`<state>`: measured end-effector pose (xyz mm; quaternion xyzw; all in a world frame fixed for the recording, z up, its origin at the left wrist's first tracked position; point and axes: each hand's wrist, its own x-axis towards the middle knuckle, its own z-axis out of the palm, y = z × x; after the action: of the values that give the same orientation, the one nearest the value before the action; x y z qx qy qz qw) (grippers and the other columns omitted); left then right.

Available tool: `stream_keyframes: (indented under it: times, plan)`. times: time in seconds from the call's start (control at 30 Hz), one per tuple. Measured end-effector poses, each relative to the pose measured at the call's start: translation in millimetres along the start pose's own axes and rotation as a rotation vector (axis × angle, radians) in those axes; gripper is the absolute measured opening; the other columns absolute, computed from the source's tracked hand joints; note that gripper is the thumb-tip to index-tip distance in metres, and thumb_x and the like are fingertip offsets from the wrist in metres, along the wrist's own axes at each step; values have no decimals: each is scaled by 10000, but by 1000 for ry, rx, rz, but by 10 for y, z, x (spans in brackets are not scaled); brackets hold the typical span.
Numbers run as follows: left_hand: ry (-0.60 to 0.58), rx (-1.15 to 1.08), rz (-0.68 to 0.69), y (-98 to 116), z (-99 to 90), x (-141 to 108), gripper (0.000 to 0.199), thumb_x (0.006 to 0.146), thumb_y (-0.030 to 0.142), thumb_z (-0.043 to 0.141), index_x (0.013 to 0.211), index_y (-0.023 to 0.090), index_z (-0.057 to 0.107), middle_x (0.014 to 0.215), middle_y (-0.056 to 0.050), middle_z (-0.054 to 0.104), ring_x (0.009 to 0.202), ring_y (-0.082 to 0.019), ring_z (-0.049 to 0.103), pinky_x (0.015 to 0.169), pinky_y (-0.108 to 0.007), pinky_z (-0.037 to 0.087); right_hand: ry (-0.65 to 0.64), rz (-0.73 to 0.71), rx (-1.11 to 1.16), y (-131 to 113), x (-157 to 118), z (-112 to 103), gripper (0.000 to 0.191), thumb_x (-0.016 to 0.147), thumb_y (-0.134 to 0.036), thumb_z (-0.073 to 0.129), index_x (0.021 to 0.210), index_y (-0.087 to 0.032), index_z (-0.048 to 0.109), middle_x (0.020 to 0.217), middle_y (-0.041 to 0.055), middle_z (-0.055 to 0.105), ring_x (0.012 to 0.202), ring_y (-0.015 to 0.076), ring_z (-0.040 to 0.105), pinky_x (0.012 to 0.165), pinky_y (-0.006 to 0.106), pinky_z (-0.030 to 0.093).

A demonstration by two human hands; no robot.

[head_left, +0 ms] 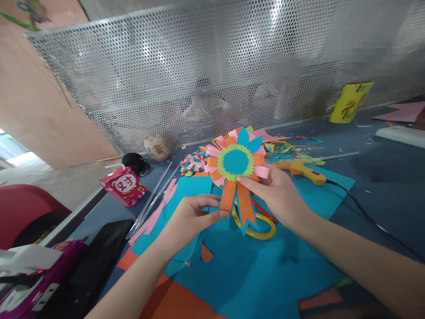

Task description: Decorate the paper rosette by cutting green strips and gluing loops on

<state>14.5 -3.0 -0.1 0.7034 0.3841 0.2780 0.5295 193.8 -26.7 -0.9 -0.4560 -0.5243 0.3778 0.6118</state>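
Observation:
A paper rosette (235,162) with a blue centre, a green zigzag ring and pink and orange loops is held up over blue paper sheets (245,274). My right hand (277,190) grips its lower right edge, the thumb on the front. Two orange and blue ribbon tails hang below; my left hand (199,215) pinches the left tail. Blue pointed leaves (249,141) stand at the top of the rosette. Behind the tails lie scissors with yellow handles (262,230), partly hidden.
A yellow glue gun (305,170) with a black cord lies at the right. Paper scraps (195,161) are piled behind. A red drink box (124,185), a dark phone-like slab (96,266) and clear sticks (151,199) are at the left. A yellow container (351,103) stands near the mesh screen (166,57).

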Motion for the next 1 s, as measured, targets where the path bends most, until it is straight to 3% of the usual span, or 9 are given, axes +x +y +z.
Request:
stream_keyframes:
  times: [0.5,1.0]
  plan:
    - [48,-9,-78,-20,27,14,203,589,290,694,538,144,563,917,-61,619,814,-171,562,628,-243,434,14,4,14,-55,-8,39,138,688,-188,615,802,-183,536,926,31,665,870,170,615,760,276,492]
    - [40,-66,-123,-12,47,16,222,557,270,719,500,135,552,767,-17,623,609,-90,521,511,-195,388,-17,-17,53,-35,-21,42,132,678,-199,601,785,-189,525,938,52,652,897,193,603,793,321,485]
